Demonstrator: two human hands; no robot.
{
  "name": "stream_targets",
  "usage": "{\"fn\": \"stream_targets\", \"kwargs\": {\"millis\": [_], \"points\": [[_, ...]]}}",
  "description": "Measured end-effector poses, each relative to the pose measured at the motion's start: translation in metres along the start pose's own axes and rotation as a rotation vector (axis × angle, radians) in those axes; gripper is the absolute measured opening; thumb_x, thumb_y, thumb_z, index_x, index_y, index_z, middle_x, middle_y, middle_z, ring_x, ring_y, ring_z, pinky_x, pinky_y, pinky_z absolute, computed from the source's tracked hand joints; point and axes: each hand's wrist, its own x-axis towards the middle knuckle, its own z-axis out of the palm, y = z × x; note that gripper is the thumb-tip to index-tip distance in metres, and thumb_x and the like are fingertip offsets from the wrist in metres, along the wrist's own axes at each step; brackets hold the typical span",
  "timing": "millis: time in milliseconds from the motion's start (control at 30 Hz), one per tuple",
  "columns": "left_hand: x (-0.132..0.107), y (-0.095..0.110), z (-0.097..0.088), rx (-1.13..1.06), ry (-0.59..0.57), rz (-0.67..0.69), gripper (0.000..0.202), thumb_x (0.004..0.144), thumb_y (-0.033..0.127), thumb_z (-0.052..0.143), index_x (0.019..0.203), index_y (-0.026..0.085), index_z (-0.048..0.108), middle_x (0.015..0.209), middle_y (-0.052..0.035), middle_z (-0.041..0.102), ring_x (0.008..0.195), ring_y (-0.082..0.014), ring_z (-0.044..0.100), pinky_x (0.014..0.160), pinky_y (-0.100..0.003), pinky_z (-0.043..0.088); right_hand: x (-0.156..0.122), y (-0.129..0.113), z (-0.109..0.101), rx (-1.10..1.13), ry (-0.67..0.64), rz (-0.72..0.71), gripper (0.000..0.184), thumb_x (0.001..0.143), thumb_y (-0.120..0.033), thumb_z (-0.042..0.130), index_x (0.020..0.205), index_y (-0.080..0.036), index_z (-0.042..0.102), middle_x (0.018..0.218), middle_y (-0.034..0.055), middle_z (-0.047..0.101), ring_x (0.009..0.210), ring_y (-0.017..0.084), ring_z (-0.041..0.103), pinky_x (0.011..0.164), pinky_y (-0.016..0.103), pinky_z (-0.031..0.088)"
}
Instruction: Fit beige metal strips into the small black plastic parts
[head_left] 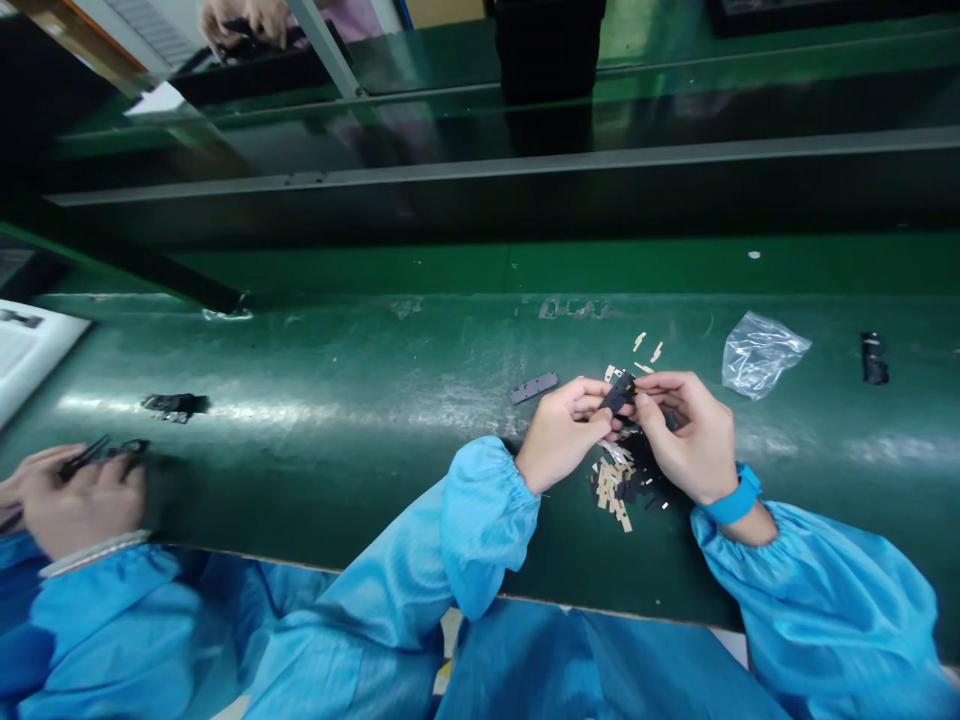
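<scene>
Between the fingertips of my left hand (566,425) is a small black plastic part (619,393), oblong and tilted. My right hand (690,435) pinches at the part's right end; whether a small piece sits in that pinch is too fine to make out. Under and in front of the hands lies a pile of cream-coloured flat strips (613,492) mixed with small black pieces (646,478). A few more cream strips (656,352) lie just beyond the fingers. Left of my left hand rests a dark grey flat bar (534,387) with small holes.
A clear plastic bag (761,355) and a black part (874,358) lie to the right. At far left a co-worker's hands (86,495) hold a dark part, near another black part (176,405). A raised shelf edge (480,172) runs along the back of the green table (360,480).
</scene>
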Motion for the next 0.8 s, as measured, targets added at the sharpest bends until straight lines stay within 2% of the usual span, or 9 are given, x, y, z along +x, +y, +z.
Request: {"fn": "stream_targets", "kwargs": {"millis": [167,300,467,567,667,800], "points": [[-0.001,0.001,-0.001,0.001,0.004,-0.016,0.026,0.083,0.030,0.077,0.098,0.013,0.066,0.084,-0.0047,0.076,0.068,-0.0113,0.069,0.064,-0.022,0.057,-0.001,0.000,0.001,0.025,-0.005,-0.002,0.015,0.094,-0.026,0.066,0.110,-0.024,0.066,0.094,0.0048,0.075,0.081,0.020,0.075,0.076,0.036,0.065],[0.000,-0.001,-0.002,0.057,0.025,0.006,0.025,0.083,0.030,0.077,0.096,0.014,0.063,0.076,-0.0011,0.072,0.063,-0.0100,0.066,0.056,-0.019,0.053,0.000,-0.005,-0.001,0.025,-0.032,-0.038,0.017,0.094,-0.023,0.067,0.110,-0.023,0.064,0.096,0.0049,0.075,0.081,0.020,0.075,0.075,0.034,0.064],[-0.001,-0.005,0.001,0.044,0.014,-0.016,0.024,0.081,0.025,0.075,0.091,0.018,0.054,0.072,0.0037,0.067,0.062,-0.0115,0.068,0.062,-0.026,0.061,0.004,-0.011,-0.004,-0.198,-0.024,-0.258,0.013,0.091,-0.019,0.069,0.103,-0.024,0.067,0.093,0.0045,0.072,0.073,0.017,0.068,0.070,0.034,0.059],[-0.002,-0.009,0.002,0.094,0.012,0.011,0.023,0.081,0.023,0.073,0.089,0.018,0.052,0.072,0.0041,0.067,0.063,-0.0120,0.069,0.063,-0.026,0.061,0.004,-0.010,-0.003,-0.266,0.005,-0.362,0.015,0.090,-0.016,0.070,0.103,-0.023,0.067,0.093,0.0043,0.070,0.070,0.016,0.064,0.068,0.033,0.057],[-0.002,-0.012,0.001,0.150,0.026,0.051,0.020,0.082,0.021,0.071,0.088,0.019,0.052,0.074,0.0029,0.068,0.066,-0.0131,0.071,0.063,-0.026,0.061,0.002,-0.009,-0.003,-0.273,0.008,-0.395,0.014,0.090,-0.014,0.069,0.101,-0.022,0.067,0.092,0.0041,0.070,0.070,0.015,0.064,0.067,0.031,0.056],[-0.001,-0.011,0.002,0.209,0.037,0.092,0.020,0.081,0.018,0.070,0.086,0.019,0.051,0.075,0.0020,0.069,0.070,-0.0127,0.072,0.069,-0.026,0.060,0.001,-0.012,-0.002,-0.262,0.011,-0.357,0.011,0.088,-0.012,0.068,0.090,-0.022,0.064,0.084,0.0018,0.068,0.067,0.014,0.062,0.063,0.029,0.053]]}}
